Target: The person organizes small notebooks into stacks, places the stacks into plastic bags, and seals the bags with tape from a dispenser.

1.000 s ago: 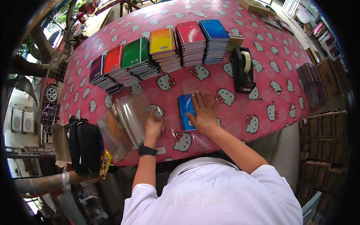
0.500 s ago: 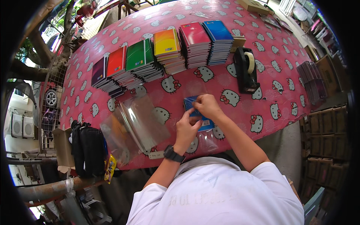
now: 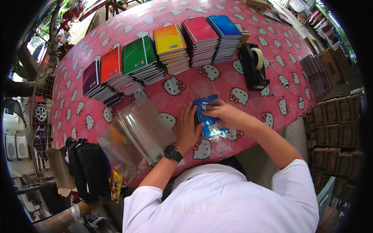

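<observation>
A small blue spiral notebook (image 3: pixel 206 101) lies on the pink table with its coil on the left, inside a clear plastic sleeve (image 3: pixel 219 145) that sticks out past its near and far ends. My left hand (image 3: pixel 187 130), with a black watch on the wrist, rests with fingers stretched along the coil side. Across the notebook's right half reaches my right hand (image 3: pixel 227 114), its fingers extended and slightly bent, pressing on the wrapped cover. The fingertips partly hide the cover. To the left lies a pile of clear plastic sleeves (image 3: pixel 136 128).
Beyond my hands stand stacks of spiral notebooks: purple (image 3: pixel 91 79), red (image 3: pixel 111 64), green (image 3: pixel 138 56), yellow (image 3: pixel 169 39), pink (image 3: pixel 200 29) and blue (image 3: pixel 224 27). A black tape dispenser (image 3: pixel 250 72) sits right of them. A black bag (image 3: pixel 91 161) hangs at the left edge.
My right hand has gone from a pinch at the notebook's far end to fingers laid over its cover. My left hand has moved off the cover to the coil side and flattened.
</observation>
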`<state>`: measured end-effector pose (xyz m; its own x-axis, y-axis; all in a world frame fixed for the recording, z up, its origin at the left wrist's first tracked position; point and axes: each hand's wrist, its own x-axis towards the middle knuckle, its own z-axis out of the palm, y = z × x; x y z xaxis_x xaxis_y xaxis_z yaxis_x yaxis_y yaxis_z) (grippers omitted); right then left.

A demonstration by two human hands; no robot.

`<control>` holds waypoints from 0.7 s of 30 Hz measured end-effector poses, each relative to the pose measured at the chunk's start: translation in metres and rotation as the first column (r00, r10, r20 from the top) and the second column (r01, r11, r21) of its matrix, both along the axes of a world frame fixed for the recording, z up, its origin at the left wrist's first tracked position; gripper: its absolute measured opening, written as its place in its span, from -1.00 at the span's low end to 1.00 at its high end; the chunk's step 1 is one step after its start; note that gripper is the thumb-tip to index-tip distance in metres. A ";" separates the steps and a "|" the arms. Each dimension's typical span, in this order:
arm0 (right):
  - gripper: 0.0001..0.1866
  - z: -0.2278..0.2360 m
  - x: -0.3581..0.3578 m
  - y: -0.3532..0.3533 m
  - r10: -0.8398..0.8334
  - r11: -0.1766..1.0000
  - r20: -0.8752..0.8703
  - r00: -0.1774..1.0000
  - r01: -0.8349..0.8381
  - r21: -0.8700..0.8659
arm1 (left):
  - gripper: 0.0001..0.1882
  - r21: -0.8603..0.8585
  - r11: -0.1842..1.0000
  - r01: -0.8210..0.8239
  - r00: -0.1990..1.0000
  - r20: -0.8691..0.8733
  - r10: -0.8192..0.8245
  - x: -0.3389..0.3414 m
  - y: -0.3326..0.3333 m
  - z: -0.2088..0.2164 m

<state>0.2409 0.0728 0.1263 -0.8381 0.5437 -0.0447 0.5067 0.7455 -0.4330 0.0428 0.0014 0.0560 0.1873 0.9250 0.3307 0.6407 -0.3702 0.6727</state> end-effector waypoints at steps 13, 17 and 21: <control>0.05 -0.049 0.006 -0.016 -0.354 0.934 -0.041 0.934 0.351 -0.072 | -0.34 -0.152 0.977 0.149 0.989 0.030 -0.146 0.015 0.008 -0.010; 0.08 -0.045 0.002 -0.017 -0.368 0.929 -0.043 0.929 0.366 -0.047 | -0.39 -0.182 0.972 0.147 0.989 0.042 -0.142 0.014 0.010 -0.014; 0.09 -0.050 0.003 -0.020 -0.428 0.904 -0.235 0.873 0.415 -0.105 | -0.43 -0.211 0.967 0.141 0.989 -0.010 -0.146 0.009 0.015 -0.008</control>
